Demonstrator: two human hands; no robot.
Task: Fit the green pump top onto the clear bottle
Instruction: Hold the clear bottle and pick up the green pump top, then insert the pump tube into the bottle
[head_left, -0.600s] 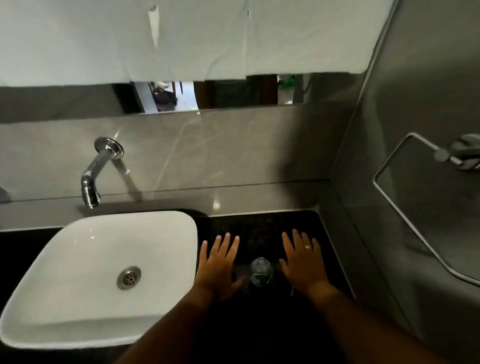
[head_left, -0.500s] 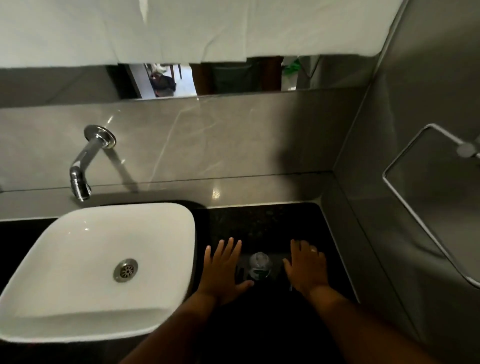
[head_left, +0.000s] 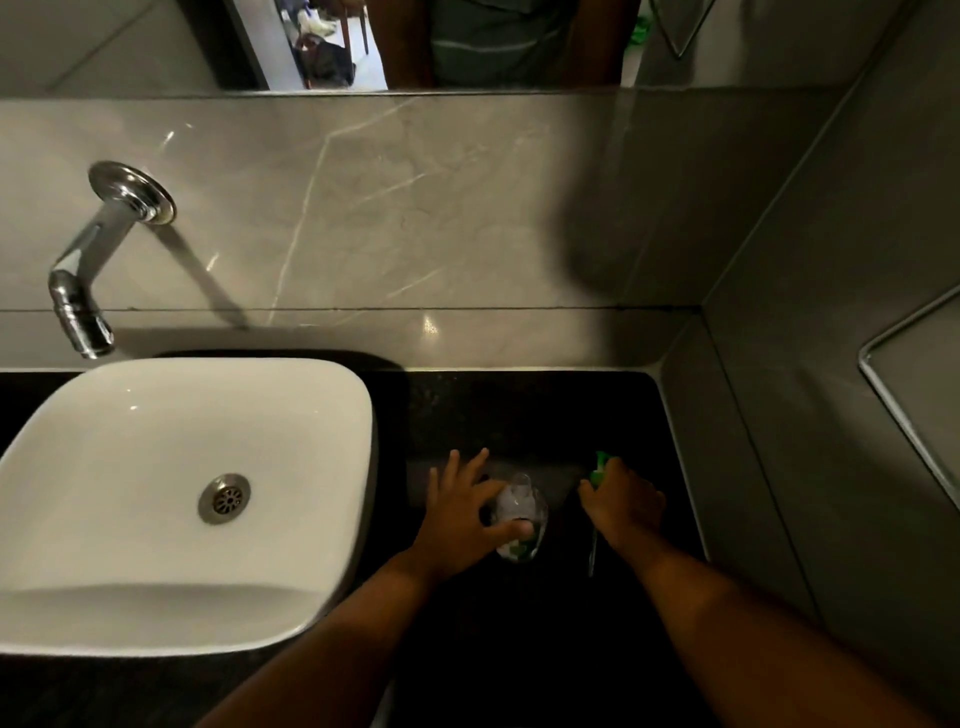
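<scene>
Two hands busy: I see left hand (head_left: 462, 512) half-curled around clear bottle (head_left: 519, 517), steadying it upright; right hand (head_left: 623, 506) closed over green pump top (head_left: 601, 464), readying fit.

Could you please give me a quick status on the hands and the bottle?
Left hand gripping bottle on counter. Right hand holding green pump top. Not fitted yet. Nothing between.

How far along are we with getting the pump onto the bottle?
Early. Done: the left hand steadies the clear bottle standing on the dark counter. In hand: the right hand grips the green pump top, off to the bottle's side. Left: insert its tube and seat it on the neck.
</scene>
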